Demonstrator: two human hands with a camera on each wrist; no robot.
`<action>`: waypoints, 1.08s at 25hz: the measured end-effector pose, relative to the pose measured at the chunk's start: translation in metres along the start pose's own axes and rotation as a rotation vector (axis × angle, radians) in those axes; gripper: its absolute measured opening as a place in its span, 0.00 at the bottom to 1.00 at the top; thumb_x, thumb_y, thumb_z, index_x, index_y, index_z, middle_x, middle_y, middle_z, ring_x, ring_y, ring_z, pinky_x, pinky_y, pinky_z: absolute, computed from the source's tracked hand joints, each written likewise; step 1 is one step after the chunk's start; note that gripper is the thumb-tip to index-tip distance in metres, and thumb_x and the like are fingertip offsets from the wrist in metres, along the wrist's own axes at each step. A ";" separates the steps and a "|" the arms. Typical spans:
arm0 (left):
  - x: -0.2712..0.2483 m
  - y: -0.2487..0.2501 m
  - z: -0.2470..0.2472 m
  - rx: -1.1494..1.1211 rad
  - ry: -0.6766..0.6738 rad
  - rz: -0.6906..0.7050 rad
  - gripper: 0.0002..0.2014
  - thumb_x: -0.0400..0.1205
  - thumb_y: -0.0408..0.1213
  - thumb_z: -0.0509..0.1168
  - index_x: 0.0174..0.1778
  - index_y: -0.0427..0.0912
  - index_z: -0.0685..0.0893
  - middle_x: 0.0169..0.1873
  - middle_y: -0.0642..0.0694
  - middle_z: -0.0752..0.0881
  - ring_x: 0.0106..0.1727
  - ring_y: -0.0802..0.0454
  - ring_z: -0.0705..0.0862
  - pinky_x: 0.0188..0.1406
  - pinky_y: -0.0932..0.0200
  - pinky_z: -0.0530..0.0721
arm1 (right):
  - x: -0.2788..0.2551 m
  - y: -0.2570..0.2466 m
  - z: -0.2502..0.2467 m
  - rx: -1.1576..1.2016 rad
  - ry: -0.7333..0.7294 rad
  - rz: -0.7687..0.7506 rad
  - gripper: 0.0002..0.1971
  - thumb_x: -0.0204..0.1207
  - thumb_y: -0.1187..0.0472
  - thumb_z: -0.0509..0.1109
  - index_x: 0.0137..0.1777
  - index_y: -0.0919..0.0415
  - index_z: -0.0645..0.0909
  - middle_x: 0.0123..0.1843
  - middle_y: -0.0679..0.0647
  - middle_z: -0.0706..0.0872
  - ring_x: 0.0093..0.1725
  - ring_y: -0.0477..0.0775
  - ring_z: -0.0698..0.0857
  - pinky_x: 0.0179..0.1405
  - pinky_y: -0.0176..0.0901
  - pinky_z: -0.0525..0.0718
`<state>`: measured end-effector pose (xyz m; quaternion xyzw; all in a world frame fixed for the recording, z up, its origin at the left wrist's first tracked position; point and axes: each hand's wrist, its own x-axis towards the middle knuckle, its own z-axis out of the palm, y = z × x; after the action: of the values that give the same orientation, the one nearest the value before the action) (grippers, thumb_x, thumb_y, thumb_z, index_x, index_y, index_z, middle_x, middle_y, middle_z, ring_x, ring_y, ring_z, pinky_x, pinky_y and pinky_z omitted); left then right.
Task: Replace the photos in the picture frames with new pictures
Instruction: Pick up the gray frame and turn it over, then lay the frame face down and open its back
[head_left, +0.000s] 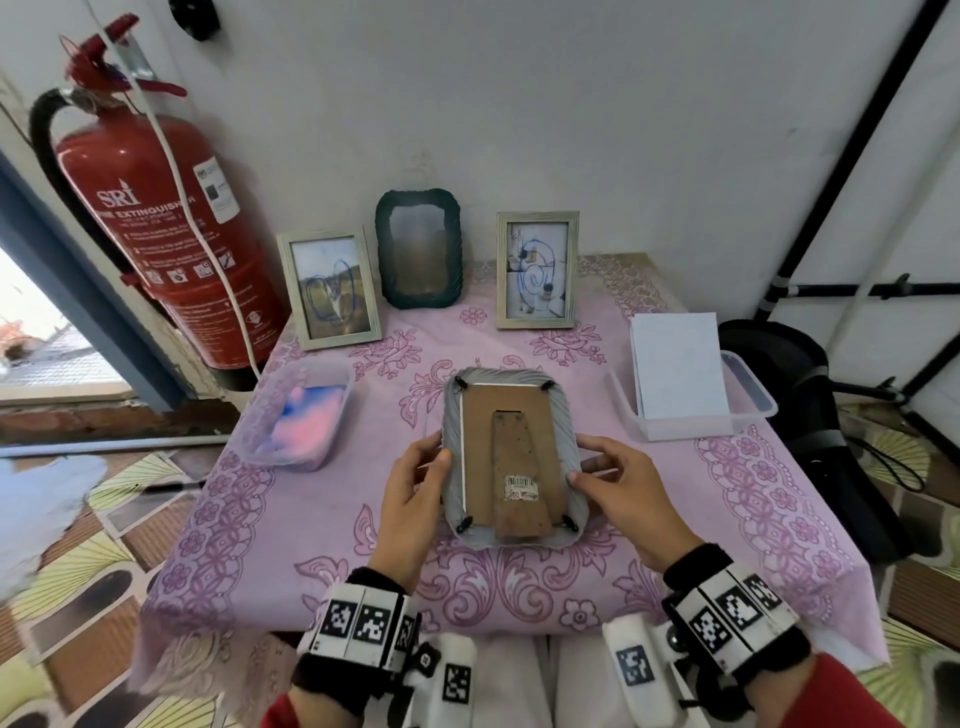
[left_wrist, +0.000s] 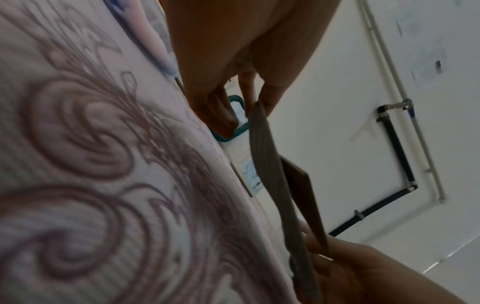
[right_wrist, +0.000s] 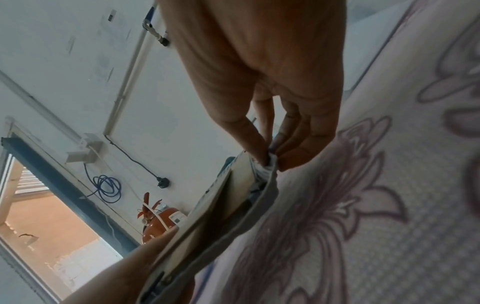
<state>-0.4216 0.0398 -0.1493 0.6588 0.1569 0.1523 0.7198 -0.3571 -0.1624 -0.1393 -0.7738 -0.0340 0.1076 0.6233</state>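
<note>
A grey ribbed picture frame (head_left: 452, 441) is held face down over the middle of the pink tablecloth (head_left: 260, 519). Its brown backing board (head_left: 478, 452) with a fold-out stand faces up, and small black clips sit at the corners. My left hand (head_left: 434, 454) grips the frame's left edge, thumb on top. My right hand (head_left: 584, 462) pinches the right edge. The left wrist view shows my left hand (left_wrist: 257, 102) pinching the frame (left_wrist: 267, 164) edge-on. In the right wrist view my right hand (right_wrist: 272, 160) pinches the frame (right_wrist: 270, 185). The picture side is hidden.
Three frames stand at the back: a silver one (head_left: 328, 288), a dark green one (head_left: 418, 248) and another silver one (head_left: 537, 270). A plastic tub with pink-blue prints (head_left: 296, 415) is left, a tub with white sheets (head_left: 680, 374) right. A red fire extinguisher (head_left: 156, 223) stands at the left.
</note>
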 end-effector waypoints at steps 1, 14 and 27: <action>0.001 -0.003 -0.003 0.015 0.001 -0.037 0.13 0.84 0.33 0.60 0.63 0.41 0.81 0.60 0.41 0.83 0.60 0.51 0.82 0.60 0.54 0.83 | 0.000 0.002 -0.001 -0.019 -0.004 0.004 0.20 0.72 0.71 0.72 0.64 0.56 0.82 0.39 0.53 0.81 0.42 0.54 0.82 0.48 0.49 0.84; -0.008 -0.034 -0.020 0.019 -0.183 -0.113 0.29 0.75 0.23 0.69 0.73 0.37 0.72 0.53 0.52 0.88 0.52 0.59 0.88 0.46 0.68 0.85 | -0.003 0.023 -0.008 -0.125 -0.103 -0.030 0.26 0.69 0.67 0.77 0.67 0.53 0.77 0.42 0.47 0.83 0.40 0.45 0.82 0.47 0.35 0.82; -0.017 -0.037 -0.026 0.139 -0.221 -0.058 0.35 0.73 0.25 0.73 0.76 0.42 0.69 0.64 0.49 0.82 0.59 0.52 0.86 0.59 0.56 0.84 | -0.011 0.029 -0.003 -0.209 -0.140 -0.053 0.40 0.65 0.66 0.80 0.77 0.55 0.66 0.58 0.56 0.78 0.50 0.49 0.82 0.49 0.34 0.82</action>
<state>-0.4478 0.0528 -0.1883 0.7150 0.1058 0.0465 0.6895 -0.3692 -0.1739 -0.1650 -0.8239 -0.1088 0.1407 0.5381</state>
